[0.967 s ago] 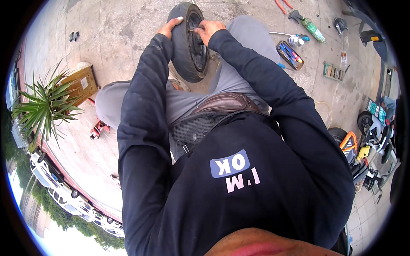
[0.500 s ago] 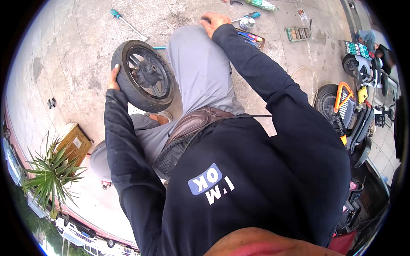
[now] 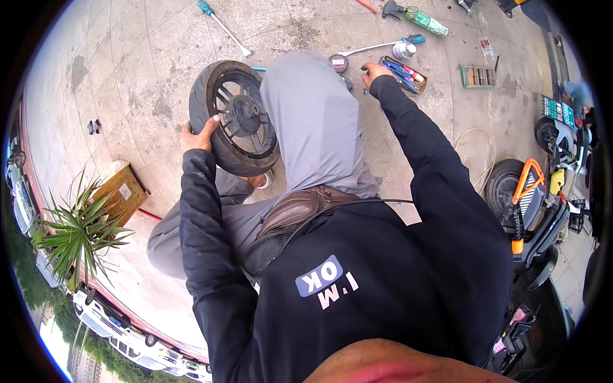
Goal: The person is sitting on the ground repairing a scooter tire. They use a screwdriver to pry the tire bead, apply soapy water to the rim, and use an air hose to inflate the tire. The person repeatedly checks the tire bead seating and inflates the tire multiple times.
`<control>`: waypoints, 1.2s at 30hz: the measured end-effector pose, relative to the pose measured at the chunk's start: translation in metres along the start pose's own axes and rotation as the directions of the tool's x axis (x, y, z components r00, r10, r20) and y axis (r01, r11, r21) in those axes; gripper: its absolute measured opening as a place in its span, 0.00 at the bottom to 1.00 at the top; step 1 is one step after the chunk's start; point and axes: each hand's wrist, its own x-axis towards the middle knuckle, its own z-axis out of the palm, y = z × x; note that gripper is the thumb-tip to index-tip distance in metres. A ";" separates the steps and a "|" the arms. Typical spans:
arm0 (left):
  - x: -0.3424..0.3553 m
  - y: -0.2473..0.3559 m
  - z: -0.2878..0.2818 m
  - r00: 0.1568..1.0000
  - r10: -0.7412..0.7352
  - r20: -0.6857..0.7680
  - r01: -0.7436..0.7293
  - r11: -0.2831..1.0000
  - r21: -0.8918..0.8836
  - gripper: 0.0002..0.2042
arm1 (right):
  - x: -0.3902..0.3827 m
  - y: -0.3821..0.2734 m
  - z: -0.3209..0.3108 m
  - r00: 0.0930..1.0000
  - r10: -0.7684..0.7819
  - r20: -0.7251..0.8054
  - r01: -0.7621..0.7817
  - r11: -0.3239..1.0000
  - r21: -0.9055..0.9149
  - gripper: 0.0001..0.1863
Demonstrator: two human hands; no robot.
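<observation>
A small black wheel with its tyre stands tilted against my left knee on the concrete floor. My left hand grips the tyre's left rim. My right hand reaches forward past my right knee, fingers curled down near the floor beside an open tray of blue and red hand tools. Whether it holds anything, I cannot tell. A small round black part lies just left of that hand.
A long screwdriver with a teal handle lies on the floor ahead. A metal can, a green bottle and a socket set sit at the far right. A scooter stands to my right, a potted plant to my left.
Both hands were on the wheel held upright in front of me. The wheel has come down to my left in my left hand, and my right hand has gone out to the tools.
</observation>
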 end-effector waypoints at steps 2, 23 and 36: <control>-0.021 -0.010 -0.008 0.999 0.030 0.025 -0.027 0.993 -0.113 0.47 | -0.010 -0.016 0.018 0.998 0.031 0.061 -0.030 1.000 -0.006 0.22; -0.030 -0.100 -0.075 0.960 -0.251 0.127 0.238 0.482 -0.843 0.27 | 0.169 -0.277 0.208 0.486 -0.608 0.628 0.215 0.780 0.588 0.21; 0.048 -0.036 -0.052 0.950 -0.245 0.193 0.291 0.473 -0.832 0.25 | 0.077 -0.367 0.017 0.459 -0.563 0.687 0.381 0.824 0.421 0.26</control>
